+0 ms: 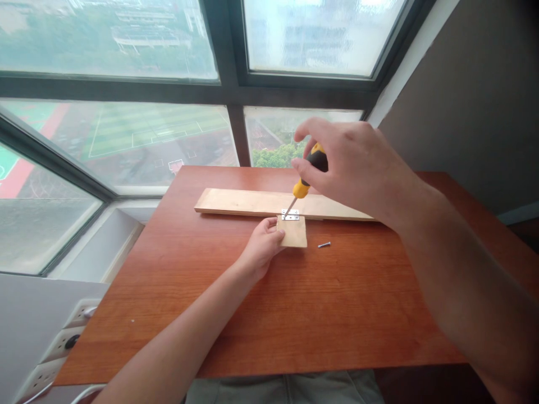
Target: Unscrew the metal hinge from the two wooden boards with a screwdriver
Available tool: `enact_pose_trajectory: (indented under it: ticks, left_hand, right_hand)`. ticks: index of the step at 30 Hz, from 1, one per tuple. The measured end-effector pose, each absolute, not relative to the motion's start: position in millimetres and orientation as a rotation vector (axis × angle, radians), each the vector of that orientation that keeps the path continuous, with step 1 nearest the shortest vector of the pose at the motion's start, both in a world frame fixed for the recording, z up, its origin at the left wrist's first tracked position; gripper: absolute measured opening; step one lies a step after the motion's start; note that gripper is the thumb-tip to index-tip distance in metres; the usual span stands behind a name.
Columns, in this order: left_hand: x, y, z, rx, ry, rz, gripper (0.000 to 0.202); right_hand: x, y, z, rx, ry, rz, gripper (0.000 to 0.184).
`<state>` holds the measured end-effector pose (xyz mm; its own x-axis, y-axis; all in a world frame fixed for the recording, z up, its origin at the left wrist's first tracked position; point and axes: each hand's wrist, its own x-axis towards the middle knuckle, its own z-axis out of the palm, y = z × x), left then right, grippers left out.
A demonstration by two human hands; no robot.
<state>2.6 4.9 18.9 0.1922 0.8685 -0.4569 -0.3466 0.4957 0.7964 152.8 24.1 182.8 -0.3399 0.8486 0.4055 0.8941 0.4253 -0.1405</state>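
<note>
My right hand [341,157] is closed on a yellow and black screwdriver [301,188], which slants down to the left. Its tip meets the near leaf of a small silver hinge [290,215]. The hinge spans a long pale wooden board [238,202] and a small square wooden piece [296,234]. My left hand [265,244] grips that small piece by its left edge, with the thumb on top. On the table to the right of the piece lies a loose screw [324,244]. Whether a screw sits under the screwdriver tip is too small to tell.
The reddish-brown wooden table [261,314] stands against large windows with dark frames [236,92]. Wall sockets [63,342] with plugs and white cables are at the lower left. A grey wall [471,106] rises on the right.
</note>
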Motion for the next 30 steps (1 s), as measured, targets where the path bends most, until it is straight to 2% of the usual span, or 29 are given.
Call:
enact_pose_trajectory:
  ticks: [5, 12, 17, 21, 25, 30]
  left_hand:
    - [2.7, 4.9, 19.9, 0.603, 1.059, 0.928, 0.030]
    - [2.3, 4.7, 20.3, 0.600, 1.074, 0.919, 0.030]
    - [2.2, 4.7, 18.5, 0.597, 1.051, 0.926, 0.031]
    - [2.2, 5.1, 17.1, 0.614, 1.046, 0.918, 0.030]
    - [2.6, 4.6, 17.9, 0.602, 1.055, 0.921, 0.031]
    - [3.3, 3.8, 19.7, 0.597, 1.056, 0.931, 0.032]
  right_hand:
    - [153.1, 21.2, 182.5, -1.410, -2.285, -0.098, 0.038]
    - [152.8, 24.4, 181.3, -1.474, -2.214, -0.161, 0.034]
    - [153.8, 18.1, 183.3, -1.292, -2.314, -0.017, 0.044]
    - [151.5, 19.2, 181.7, -1.302, -2.280, -0.083, 0.034]
    - [151.3, 22.8, 180.6, -1.429, -2.215, -0.118, 0.035]
    - [154.9, 18.2, 181.3, -1.264, -2.297, -0.019, 0.046]
